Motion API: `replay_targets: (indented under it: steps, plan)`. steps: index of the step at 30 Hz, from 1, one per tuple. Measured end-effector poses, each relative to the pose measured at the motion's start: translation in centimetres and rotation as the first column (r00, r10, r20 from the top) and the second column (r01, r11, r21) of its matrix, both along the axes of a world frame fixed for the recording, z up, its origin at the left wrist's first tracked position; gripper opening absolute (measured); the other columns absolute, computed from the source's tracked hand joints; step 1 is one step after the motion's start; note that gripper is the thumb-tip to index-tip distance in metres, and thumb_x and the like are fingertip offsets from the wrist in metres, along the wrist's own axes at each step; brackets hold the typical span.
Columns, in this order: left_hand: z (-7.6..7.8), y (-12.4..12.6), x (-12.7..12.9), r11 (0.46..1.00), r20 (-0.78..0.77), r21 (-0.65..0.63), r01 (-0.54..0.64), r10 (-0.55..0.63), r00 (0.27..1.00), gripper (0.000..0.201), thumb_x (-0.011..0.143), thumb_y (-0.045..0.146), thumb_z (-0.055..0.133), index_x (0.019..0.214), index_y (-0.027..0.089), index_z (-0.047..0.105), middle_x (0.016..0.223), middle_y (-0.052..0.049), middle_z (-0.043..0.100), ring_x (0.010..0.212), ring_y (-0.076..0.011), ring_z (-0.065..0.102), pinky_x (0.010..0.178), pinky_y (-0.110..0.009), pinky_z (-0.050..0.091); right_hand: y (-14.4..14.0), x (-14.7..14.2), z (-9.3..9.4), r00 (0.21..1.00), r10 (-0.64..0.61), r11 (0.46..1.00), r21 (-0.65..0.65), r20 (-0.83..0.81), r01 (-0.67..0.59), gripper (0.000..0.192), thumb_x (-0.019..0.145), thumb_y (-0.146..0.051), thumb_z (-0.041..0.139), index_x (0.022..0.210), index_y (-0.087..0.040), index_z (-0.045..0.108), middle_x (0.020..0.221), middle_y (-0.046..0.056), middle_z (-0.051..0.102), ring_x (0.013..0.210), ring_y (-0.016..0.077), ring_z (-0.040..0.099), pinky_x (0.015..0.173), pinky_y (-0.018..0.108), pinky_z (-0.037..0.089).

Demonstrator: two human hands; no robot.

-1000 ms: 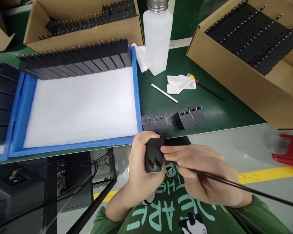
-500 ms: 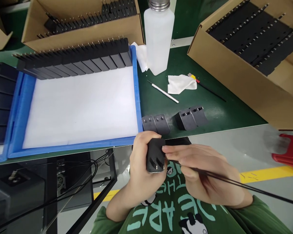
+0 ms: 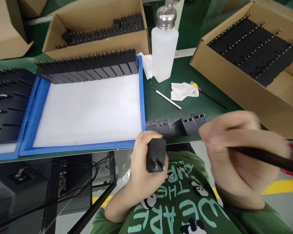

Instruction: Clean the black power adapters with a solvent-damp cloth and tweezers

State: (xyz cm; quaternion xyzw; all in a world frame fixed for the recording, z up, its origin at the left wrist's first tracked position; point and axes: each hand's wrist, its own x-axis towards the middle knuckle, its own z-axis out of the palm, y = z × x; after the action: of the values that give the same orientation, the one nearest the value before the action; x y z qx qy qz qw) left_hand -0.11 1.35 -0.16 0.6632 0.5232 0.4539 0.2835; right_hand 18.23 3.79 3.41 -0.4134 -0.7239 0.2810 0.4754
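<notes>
As the left hand (image 3: 139, 161) clasps a black, boxy, two-pronged plastic adapter (image 3: 156, 153) at the near side of the green tabletop (image 3: 158, 111), the right hand (image 3: 236, 162) grasps a dark, slender stick (image 3: 266, 156), apart at right: seemingly single-piece handling, where any touch calls for a steady adapter.

From here the bare right hand (image 3: 244, 172) looks blurred, its slim black strip (image 3: 291, 165) cut off rightward; the bare left hand (image 3: 142, 167) partly hides a black two-pin plastic plug (image 3: 156, 150).
</notes>
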Motion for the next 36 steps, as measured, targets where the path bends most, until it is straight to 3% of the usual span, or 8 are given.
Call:
replay_targets:
  steps: [2,4,5,10,13,24,36]
  plan:
    - [0.3,0.6,-0.1,1.000,0.036,0.029,-0.005,0.004,0.999,0.039,0.080,0.009,0.063,0.115,0.024,0.053,0.105,-0.005,0.060,0.098,-0.0204,0.062,0.084,-0.035,0.053,1.3,-0.4,0.6,0.985,0.171,0.983,-0.068,-0.019,-0.172,0.024,0.088,-0.008,0.062,0.106,-0.023,0.061,0.086,0.001,0.063,0.076,0.0125,0.063,0.062,0.022,0.054]
    - [0.8,1.3,-0.2,0.998,0.073,0.060,-0.001,-0.004,0.997,0.035,0.082,0.013,0.065,0.113,0.024,0.053,0.102,-0.004,0.059,0.092,-0.0184,0.061,0.078,-0.033,0.053,2.5,-1.0,1.1,0.941,0.337,0.914,-0.227,-0.040,-0.337,0.022,0.085,-0.012,0.068,0.104,-0.021,0.061,0.081,-0.003,0.061,0.065,0.0081,0.056,0.050,0.017,0.046]
    - [1.0,1.6,-0.1,0.997,0.077,0.076,-0.001,-0.004,0.997,0.034,0.083,0.014,0.065,0.113,0.024,0.053,0.101,-0.004,0.058,0.090,-0.0177,0.060,0.076,-0.032,0.052,3.0,-1.3,1.3,0.931,0.362,0.886,-0.294,-0.047,-0.359,0.019,0.086,-0.012,0.068,0.101,-0.021,0.061,0.078,-0.005,0.061,0.060,0.0063,0.053,0.047,0.016,0.042]
    - [1.6,2.3,0.2,0.994,0.047,0.101,-0.026,0.022,0.999,0.035,0.083,0.008,0.062,0.112,0.024,0.052,0.102,-0.004,0.060,0.092,-0.0174,0.060,0.079,-0.031,0.053,4.3,-1.4,2.3,0.950,0.307,0.896,-0.317,-0.062,-0.310,0.014,0.086,-0.007,0.062,0.091,-0.020,0.064,0.071,-0.007,0.058,0.049,0.0032,0.038,0.042,0.015,0.032]
    - [1.5,2.4,0.1,0.993,0.064,0.118,-0.007,-0.001,0.998,0.035,0.083,0.009,0.062,0.114,0.024,0.053,0.101,-0.004,0.059,0.091,-0.0169,0.060,0.077,-0.030,0.053,4.6,-1.1,2.8,0.925,0.378,0.860,-0.360,-0.029,-0.362,0.010,0.083,-0.010,0.067,0.086,-0.019,0.064,0.068,-0.008,0.055,0.048,0.0029,0.032,0.042,0.015,0.030]
    - [1.2,2.7,-0.4,0.992,0.069,0.127,0.020,-0.029,0.997,0.041,0.079,0.006,0.066,0.114,0.022,0.053,0.103,-0.003,0.058,0.092,-0.0161,0.059,0.079,-0.031,0.051,5.5,-1.2,3.7,0.896,0.430,0.857,-0.364,0.112,-0.365,0.010,0.077,-0.009,0.065,0.078,-0.019,0.065,0.053,-0.011,0.041,0.049,0.0024,0.035,0.045,0.014,0.030]
    - [1.0,2.5,-0.3,0.997,0.124,0.071,0.018,-0.027,0.992,0.043,0.079,0.006,0.068,0.115,0.024,0.053,0.104,-0.002,0.057,0.093,-0.0157,0.059,0.081,-0.031,0.049,6.0,-1.1,3.8,0.892,0.434,0.856,-0.367,0.129,-0.363,0.009,0.077,-0.010,0.066,0.075,-0.019,0.066,0.051,-0.011,0.042,0.048,0.0022,0.036,0.044,0.014,0.031]
